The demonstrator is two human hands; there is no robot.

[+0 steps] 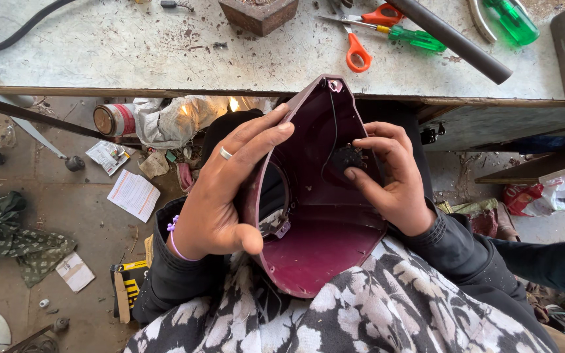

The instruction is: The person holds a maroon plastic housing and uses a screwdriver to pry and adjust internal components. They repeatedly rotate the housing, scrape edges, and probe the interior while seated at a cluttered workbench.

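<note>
A maroon plastic housing shell (pixel 315 235) rests on my lap, its hollow side facing up. My left hand (pixel 227 189), with a ring on one finger, grips the shell's left rim and wall. Inside the shell, the fingers of my right hand (pixel 387 176) pinch a small black round part (pixel 346 157). A thin black wire (pixel 332 124) runs from that part up to the shell's pointed top end.
A worn metal workbench (pixel 132 59) lies ahead, with orange-handled scissors (pixel 359 49), green-handled screwdrivers (pixel 416 38), a dark tube (pixel 456 40) and a brown block (pixel 258 14). Below on the floor lie a can (pixel 114 119), papers (pixel 134 194) and rags (pixel 8 235).
</note>
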